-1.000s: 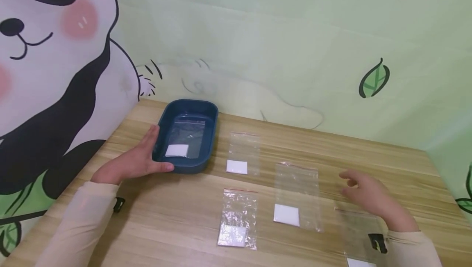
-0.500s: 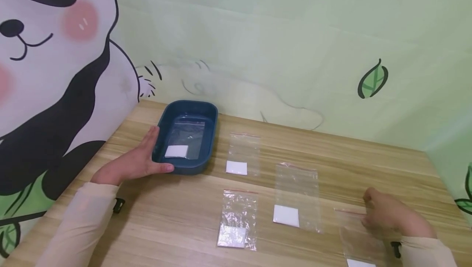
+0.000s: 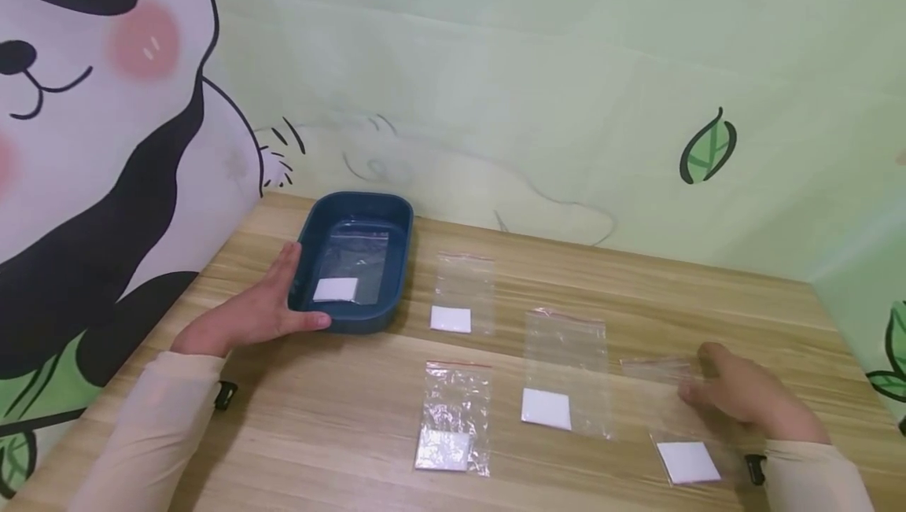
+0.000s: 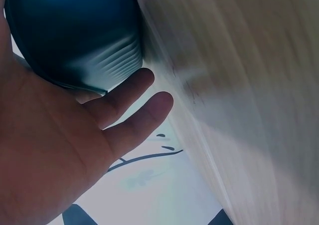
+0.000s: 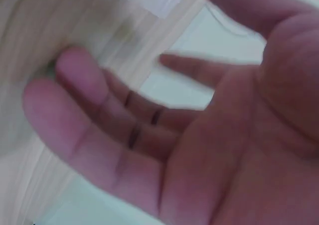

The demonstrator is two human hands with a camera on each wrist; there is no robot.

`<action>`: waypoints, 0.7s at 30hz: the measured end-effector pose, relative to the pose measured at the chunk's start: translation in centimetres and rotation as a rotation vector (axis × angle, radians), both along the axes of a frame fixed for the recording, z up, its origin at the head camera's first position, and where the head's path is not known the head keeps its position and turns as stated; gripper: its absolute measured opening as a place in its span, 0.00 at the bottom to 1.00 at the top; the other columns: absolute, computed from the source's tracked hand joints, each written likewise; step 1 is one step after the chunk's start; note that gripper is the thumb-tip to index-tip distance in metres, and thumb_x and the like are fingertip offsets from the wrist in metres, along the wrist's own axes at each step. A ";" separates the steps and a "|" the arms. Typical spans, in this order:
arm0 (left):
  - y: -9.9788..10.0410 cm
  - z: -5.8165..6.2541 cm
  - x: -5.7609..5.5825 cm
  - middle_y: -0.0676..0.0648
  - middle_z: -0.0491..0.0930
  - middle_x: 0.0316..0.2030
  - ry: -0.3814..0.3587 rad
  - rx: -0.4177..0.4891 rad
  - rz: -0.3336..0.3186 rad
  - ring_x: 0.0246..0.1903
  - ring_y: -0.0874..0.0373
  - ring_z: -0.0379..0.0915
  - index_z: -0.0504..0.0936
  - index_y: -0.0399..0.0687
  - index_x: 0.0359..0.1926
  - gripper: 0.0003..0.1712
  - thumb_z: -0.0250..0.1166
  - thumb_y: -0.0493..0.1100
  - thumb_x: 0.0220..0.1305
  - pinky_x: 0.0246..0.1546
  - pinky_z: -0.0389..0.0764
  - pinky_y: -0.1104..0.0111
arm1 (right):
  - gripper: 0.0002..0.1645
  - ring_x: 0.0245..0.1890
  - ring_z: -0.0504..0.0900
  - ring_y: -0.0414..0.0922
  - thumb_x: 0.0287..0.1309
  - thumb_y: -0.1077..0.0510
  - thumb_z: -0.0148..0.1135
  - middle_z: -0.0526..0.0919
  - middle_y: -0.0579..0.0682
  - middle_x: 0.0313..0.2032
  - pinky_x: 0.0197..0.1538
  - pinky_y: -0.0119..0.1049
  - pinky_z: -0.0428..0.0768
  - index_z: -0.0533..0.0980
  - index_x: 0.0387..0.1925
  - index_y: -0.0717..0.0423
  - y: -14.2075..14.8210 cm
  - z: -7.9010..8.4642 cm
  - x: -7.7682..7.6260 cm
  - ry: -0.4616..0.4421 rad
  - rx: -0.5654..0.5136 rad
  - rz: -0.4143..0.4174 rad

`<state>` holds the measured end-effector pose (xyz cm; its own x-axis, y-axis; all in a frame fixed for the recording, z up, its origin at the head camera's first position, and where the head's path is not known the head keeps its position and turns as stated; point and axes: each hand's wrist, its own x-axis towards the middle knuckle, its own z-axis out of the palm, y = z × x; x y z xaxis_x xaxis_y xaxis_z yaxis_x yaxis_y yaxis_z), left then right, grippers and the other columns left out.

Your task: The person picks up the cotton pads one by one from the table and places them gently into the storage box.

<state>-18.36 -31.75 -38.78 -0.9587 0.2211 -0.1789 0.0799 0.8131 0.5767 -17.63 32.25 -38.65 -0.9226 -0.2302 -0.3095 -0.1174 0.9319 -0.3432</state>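
My left hand (image 3: 258,315) rests with spread fingers along the near-left side and rim of a dark blue plastic tub (image 3: 362,323); its wrist view shows fingertips beside the tub wall (image 4: 89,45). Inside the tub lies a clear zip bag (image 3: 364,256) with a white square at its lower end. At the table's right, my right hand (image 3: 746,394) holds the right edge of another clear zip bag (image 3: 654,370) between thumb and index finger, its white square (image 3: 688,462) showing below. In the right wrist view the other fingers (image 5: 79,110) curve loosely, some of that grip hidden.
Between the hands, several more clear zip bags lie flat on the wooden table (image 3: 318,410): one by the tub (image 3: 463,284), one in the middle (image 3: 566,370), one nearer the front (image 3: 453,418). A panda-and-leaf wall cover (image 3: 460,103) stands behind the table.
My right hand went right and toward me onto the rightmost bag, which has since shifted away from me and slightly left, uncovering its white square. My left hand stays at the tub.
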 end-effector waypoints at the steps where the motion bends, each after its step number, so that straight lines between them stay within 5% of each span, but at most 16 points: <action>1: 0.0 0.0 0.0 0.34 0.23 0.78 0.002 0.001 -0.001 0.74 0.29 0.34 0.22 0.40 0.78 0.78 0.72 0.69 0.56 0.68 0.49 0.36 | 0.53 0.29 0.79 0.63 0.63 0.47 0.69 0.73 0.83 0.50 0.38 0.57 0.79 0.53 0.70 0.79 0.0 0.1 0.0 -0.020 -0.014 0.011; 5: -0.1 -0.1 -0.1 0.33 0.23 0.77 0.010 0.009 -0.006 0.75 0.31 0.31 0.23 0.39 0.77 0.78 0.72 0.68 0.56 0.68 0.48 0.36 | 0.61 0.30 0.77 0.55 0.56 0.51 0.74 0.70 0.83 0.54 0.42 0.56 0.77 0.46 0.77 0.69 0.0 0.3 -0.1 -0.079 -0.039 0.052; 8: -0.1 -0.1 -0.2 0.32 0.23 0.77 0.014 0.009 -0.010 0.75 0.31 0.30 0.23 0.38 0.77 0.78 0.72 0.68 0.56 0.68 0.47 0.37 | 0.60 0.43 0.78 0.62 0.57 0.53 0.74 0.64 0.86 0.60 0.48 0.61 0.75 0.47 0.77 0.66 0.0 0.3 -0.1 -0.082 -0.028 0.069; 13: 0.0 0.0 -0.1 0.32 0.24 0.77 0.015 0.001 -0.012 0.75 0.31 0.32 0.23 0.38 0.77 0.78 0.72 0.68 0.56 0.69 0.48 0.37 | 0.56 0.22 0.74 0.51 0.58 0.63 0.70 0.79 0.71 0.38 0.29 0.44 0.78 0.46 0.78 0.63 -0.3 0.0 0.2 -0.096 -0.096 0.031; 16: 0.1 0.1 -0.1 0.32 0.23 0.77 0.014 0.000 -0.013 0.75 0.30 0.32 0.23 0.37 0.77 0.78 0.72 0.68 0.56 0.69 0.48 0.37 | 0.56 0.15 0.66 0.43 0.56 0.70 0.68 0.77 0.62 0.32 0.20 0.37 0.72 0.46 0.78 0.63 -0.6 -0.3 0.2 -0.081 -0.138 0.012; 21: 0.1 0.1 -0.1 0.32 0.23 0.77 0.013 0.007 -0.018 0.75 0.30 0.31 0.23 0.36 0.77 0.78 0.72 0.67 0.56 0.69 0.47 0.37 | 0.56 0.15 0.67 0.43 0.49 0.74 0.66 0.70 0.81 0.55 0.19 0.38 0.73 0.50 0.77 0.65 -1.0 -0.8 0.3 -0.029 -0.155 0.010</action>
